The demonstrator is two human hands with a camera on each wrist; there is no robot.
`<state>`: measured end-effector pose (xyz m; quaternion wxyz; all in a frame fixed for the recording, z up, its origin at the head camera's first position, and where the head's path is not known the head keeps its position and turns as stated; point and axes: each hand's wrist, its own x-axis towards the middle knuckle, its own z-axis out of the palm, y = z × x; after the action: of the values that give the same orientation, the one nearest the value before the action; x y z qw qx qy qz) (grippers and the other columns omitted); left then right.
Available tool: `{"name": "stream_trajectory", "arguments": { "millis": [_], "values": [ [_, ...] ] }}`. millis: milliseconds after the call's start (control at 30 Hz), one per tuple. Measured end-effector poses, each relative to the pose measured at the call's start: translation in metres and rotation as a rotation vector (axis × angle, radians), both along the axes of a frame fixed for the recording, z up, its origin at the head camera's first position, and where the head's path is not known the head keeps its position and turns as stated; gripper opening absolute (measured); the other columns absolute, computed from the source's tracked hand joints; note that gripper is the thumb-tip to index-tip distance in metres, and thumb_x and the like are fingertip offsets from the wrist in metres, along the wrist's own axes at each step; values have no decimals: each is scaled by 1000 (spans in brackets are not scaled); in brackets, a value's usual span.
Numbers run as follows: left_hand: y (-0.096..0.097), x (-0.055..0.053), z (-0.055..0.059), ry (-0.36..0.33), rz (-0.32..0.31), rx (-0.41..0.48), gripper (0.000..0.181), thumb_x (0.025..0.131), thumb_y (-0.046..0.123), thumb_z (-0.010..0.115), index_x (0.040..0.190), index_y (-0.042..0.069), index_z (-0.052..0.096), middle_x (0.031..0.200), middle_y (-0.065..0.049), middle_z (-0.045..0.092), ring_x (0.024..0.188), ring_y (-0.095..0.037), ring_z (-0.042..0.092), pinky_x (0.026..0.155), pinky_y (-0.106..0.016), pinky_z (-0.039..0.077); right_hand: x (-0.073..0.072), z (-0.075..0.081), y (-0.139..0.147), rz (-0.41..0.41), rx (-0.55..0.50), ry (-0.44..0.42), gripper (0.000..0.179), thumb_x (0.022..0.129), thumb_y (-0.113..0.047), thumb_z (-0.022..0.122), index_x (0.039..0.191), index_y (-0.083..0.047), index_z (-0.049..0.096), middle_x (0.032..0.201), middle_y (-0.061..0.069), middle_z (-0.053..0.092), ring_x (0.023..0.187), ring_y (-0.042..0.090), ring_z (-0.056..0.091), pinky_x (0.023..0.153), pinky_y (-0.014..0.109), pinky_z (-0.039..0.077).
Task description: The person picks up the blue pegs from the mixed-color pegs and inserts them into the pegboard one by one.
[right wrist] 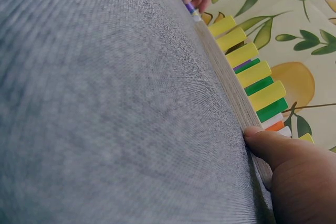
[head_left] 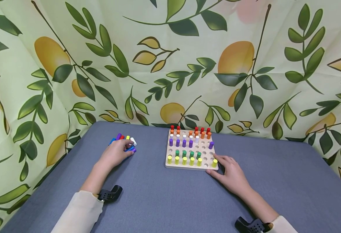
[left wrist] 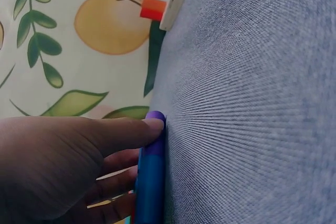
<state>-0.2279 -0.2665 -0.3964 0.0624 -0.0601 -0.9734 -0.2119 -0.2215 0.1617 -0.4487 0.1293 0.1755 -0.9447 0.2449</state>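
My left hand (head_left: 116, 152) is over a small heap of coloured pegs at the left of the table. Its thumb rests on a purple peg (left wrist: 155, 115), with the other fingers behind it. A blue peg (left wrist: 151, 182) lies right against that one, and a white peg (head_left: 133, 141) lies just beyond the fingertips. The right hand (head_left: 231, 173) grips the near right corner of a wooden pegboard (head_left: 187, 167), its thumb along the front edge. Upright pegs stand there in rows of red, orange, white, purple, green and yellow, among several bare holes.
A grey cloth covers the table (head_left: 155, 200). Behind it hangs a curtain (head_left: 147, 87) printed with leaves and fruit. Red (head_left: 122, 137) and yellow (head_left: 128, 137) pegs lie at the far side of the heap.
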Motion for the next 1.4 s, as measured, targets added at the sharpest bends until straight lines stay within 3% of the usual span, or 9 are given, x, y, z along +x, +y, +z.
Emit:
{"name": "stream_trajectory", "arguments": {
  "millis": [400,833,1000,1400],
  "values": [
    [-2,-2,-1,10,-18,32,33,83,14,79,114,5,74,99,-9,74,86,-19,65,79,-42,53,-1,0,0,4,0,3,69,85,-39,80,139,-2,60,127,21,66,122,42,59,99,62,47],
    [-1,-4,0,-13,-18,60,28,84,18,80,110,8,76,98,-7,74,87,-19,63,78,-39,52,-1,-2,2,2,-2,11,69,85,-40,80,139,-2,60,126,20,67,120,41,60,98,60,48],
    [-1,-4,0,2,-18,71,26,82,17,81,106,8,76,95,-6,73,86,-19,63,79,-41,53,-1,-2,2,2,-3,14,69,85,-40,80,139,-1,60,126,20,67,120,41,60,98,60,48],
    [-4,0,-1,35,-10,82,13,83,11,78,96,12,75,84,-2,69,79,-13,60,72,-31,48,0,-2,0,3,2,4,70,85,-41,79,139,-2,60,127,20,67,122,41,59,99,61,48]
  ]
}}
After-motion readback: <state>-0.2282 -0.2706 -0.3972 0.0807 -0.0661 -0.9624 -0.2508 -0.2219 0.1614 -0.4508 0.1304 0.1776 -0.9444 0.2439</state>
